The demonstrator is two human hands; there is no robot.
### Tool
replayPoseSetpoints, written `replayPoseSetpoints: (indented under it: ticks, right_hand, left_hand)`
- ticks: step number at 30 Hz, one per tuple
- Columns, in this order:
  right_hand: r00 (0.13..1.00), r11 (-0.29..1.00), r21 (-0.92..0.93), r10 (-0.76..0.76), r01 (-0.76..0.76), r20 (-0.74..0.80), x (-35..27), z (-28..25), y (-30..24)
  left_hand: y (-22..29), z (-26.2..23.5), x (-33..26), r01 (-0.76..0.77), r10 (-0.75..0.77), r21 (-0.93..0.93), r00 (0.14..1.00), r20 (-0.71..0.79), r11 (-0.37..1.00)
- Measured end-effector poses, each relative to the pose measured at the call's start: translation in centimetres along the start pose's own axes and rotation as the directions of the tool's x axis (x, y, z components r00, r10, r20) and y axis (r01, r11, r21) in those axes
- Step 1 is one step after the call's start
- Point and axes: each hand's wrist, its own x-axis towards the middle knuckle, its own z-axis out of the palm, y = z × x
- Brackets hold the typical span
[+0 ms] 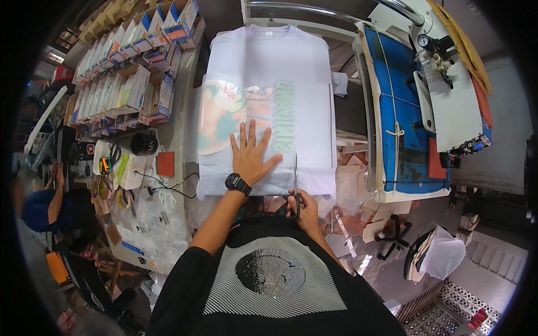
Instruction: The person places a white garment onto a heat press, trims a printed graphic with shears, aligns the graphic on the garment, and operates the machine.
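A pale lavender T-shirt point(263, 56) lies flat in front of me, its collar at the far end. Across its chest is a glossy transfer sheet point(219, 120) with an orange and green picture and raised pale green lettering. My left hand point(252, 157), a black watch on its wrist, rests with fingers spread on the sheet's near part and the shirt. My right hand point(304, 208) is closed round the handles of a pair of scissors point(296, 173) at the shirt's near edge. The blades point away from me over the shirt, looking nearly closed.
Boxes of white packets point(120, 92) stand at the far left. Below them a cluttered table point(151, 232) holds a dark mug point(144, 143), tape and a cable. A blue press bed point(395, 112) with a gauge is on the right. Paper scraps litter the floor. Another person point(42, 207) is at far left.
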Motion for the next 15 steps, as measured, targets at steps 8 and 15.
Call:
replayPoseSetpoints:
  ticks: [8,15]
  right_hand:
    - [1.0,0.999,-0.041,-0.017,0.017,-0.005,-0.2,0.3,0.2]
    - [0.999,1.0,0.004,-0.014,0.015,-0.029,-0.4,0.7,0.7]
  left_hand:
    - [1.4,0.2,0.0,0.038,-0.038,-0.037,0.999,-0.014,0.999]
    - [1.3,0.6,-0.1,0.019,-0.02,-0.004,1.0,-0.02,1.0]
